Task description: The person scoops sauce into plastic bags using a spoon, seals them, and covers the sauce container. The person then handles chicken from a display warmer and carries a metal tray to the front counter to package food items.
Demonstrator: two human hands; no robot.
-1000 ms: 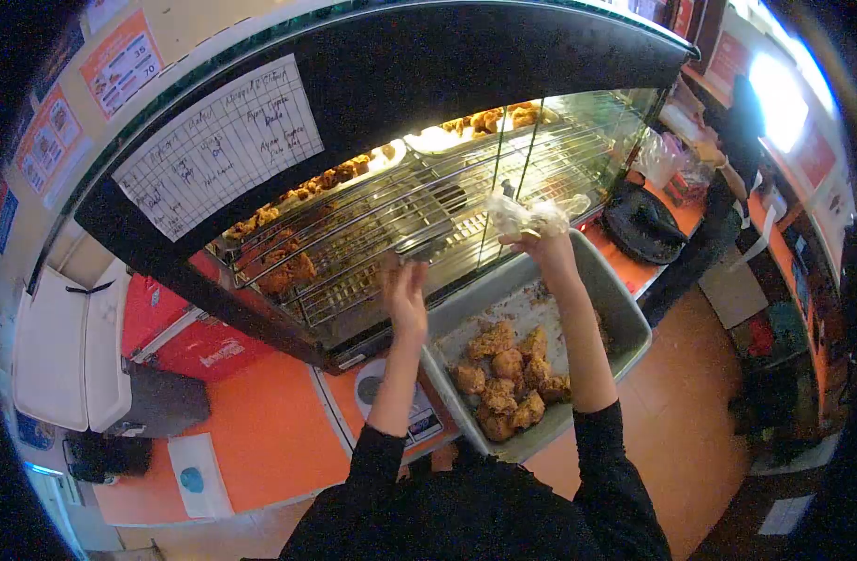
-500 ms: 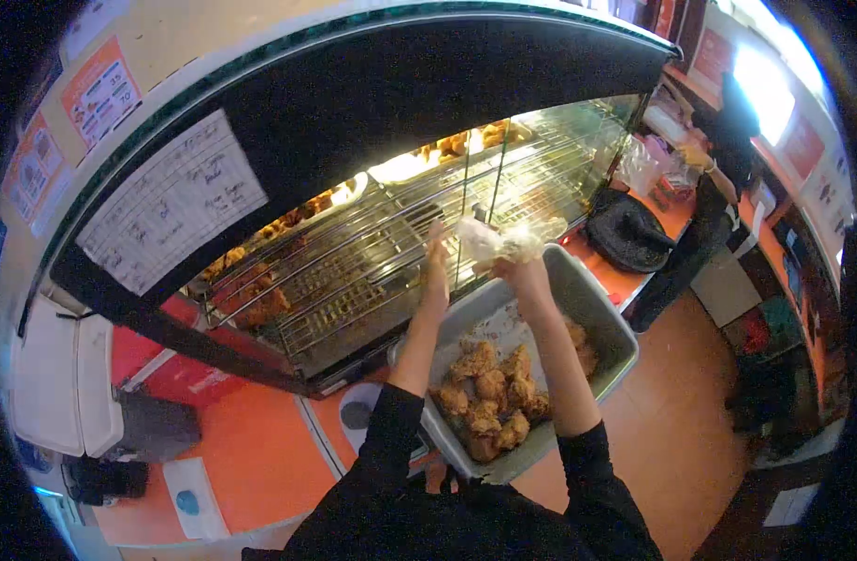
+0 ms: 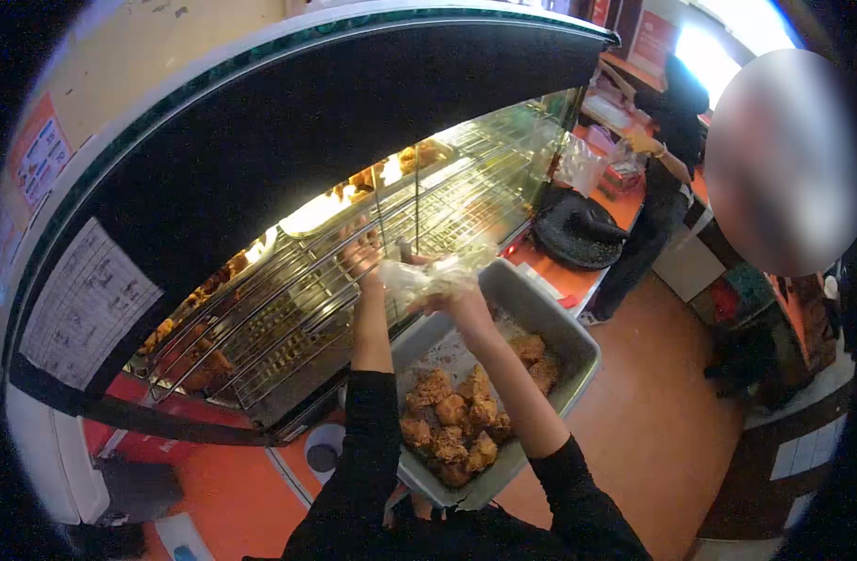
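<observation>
My right hand (image 3: 447,294) grips a crumpled piece of thin clear plastic (image 3: 414,279); whether it is a bag or a glove I cannot tell. Just left of it my left hand (image 3: 361,251) is raised, fingers apart and holding nothing, in front of the metal bars of a lit display warmer (image 3: 302,271). Below my forearms a grey plastic tub (image 3: 578,369) holds several pieces of fried chicken (image 3: 452,411), with crumbs on its bottom. My right forearm covers part of the tub.
More fried food (image 3: 204,360) lies inside the warmer. A black stone mortar (image 3: 578,238) stands on the orange counter (image 3: 625,220) at right. Beyond it a person's hand (image 3: 645,145) is near plastic bags. Another person (image 3: 788,164) is at far right.
The view has turned right, and a second person has come into it. My left hand has spread its fingers beside the plastic, which stays in my right hand.
</observation>
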